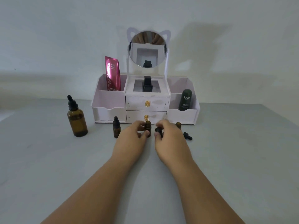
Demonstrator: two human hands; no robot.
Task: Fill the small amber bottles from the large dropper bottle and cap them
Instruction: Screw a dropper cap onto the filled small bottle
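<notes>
**Small Bottle Uncapped at Table Centre**

At the centre of the grey table point(48, 159), the left hand point(131, 139) grasps an open small amber bottle point(147, 128), thumb and fingertips closed around its body. The bottle stands upright with no cap on its neck. Just beside it, at 3 o'clock, the right hand point(168, 136) pinches a black dropper cap point(158, 131) between thumb and fingers; the cap is clear of the bottle mouth.

At 9 o'clock from the held bottle, a capped small bottle point(116, 129) stands upright. Farther out at 9 o'clock stands the large dropper bottle point(76, 118), capped, upright and well apart from both hands.

At 3 o'clock from the right hand, a second uncapped small bottle point(178, 125) shows partly behind the fingers. A loose dropper cap point(187, 136) lies on its side near it.

At 12 o'clock, a white organiser point(146, 109) with a round mirror point(147, 49) stands against the wall. Its left compartment holds a pink tube point(112, 73); its right compartment holds a dark green bottle point(185, 99).
</notes>
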